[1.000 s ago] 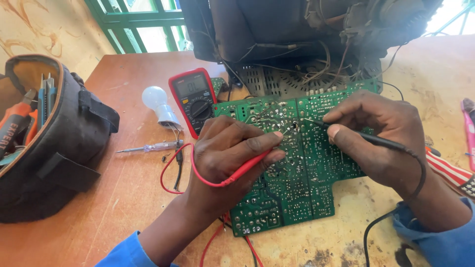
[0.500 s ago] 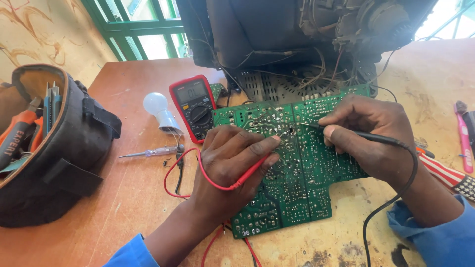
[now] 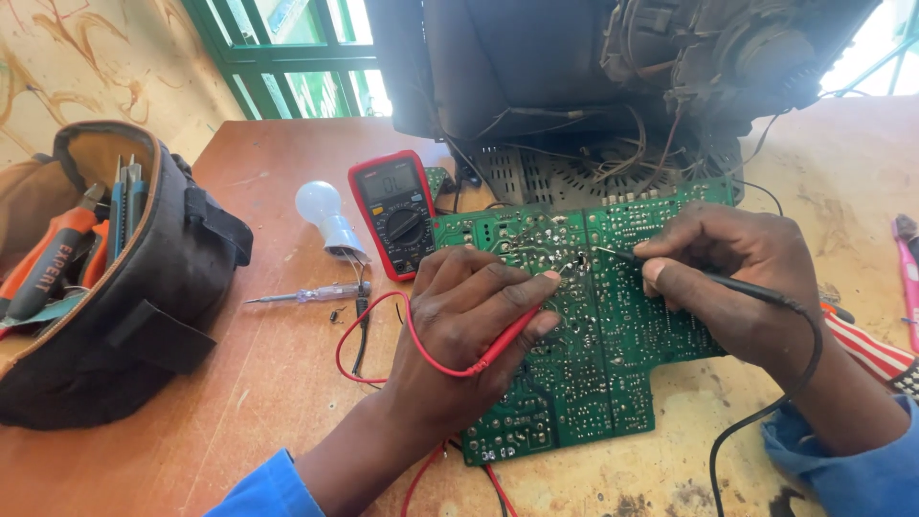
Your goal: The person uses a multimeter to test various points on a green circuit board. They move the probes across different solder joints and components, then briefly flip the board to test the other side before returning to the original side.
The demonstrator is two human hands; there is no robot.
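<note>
A green circuit board lies solder side up on the wooden table. My left hand grips a red probe whose tip touches the board near its upper middle. My right hand grips a black probe, its tip resting on the board a short way right of the red tip. A red lead loops left from the red probe. A red multimeter lies beyond my left hand, left of the board.
An open dark television chassis stands behind the board. A white bulb and a small screwdriver lie left of the meter. A dark tool bag with pliers sits at far left. Pink-handled tools lie at right.
The view has shifted slightly. Both hands stay on the board with the probes, the tips only making small adjustments.
</note>
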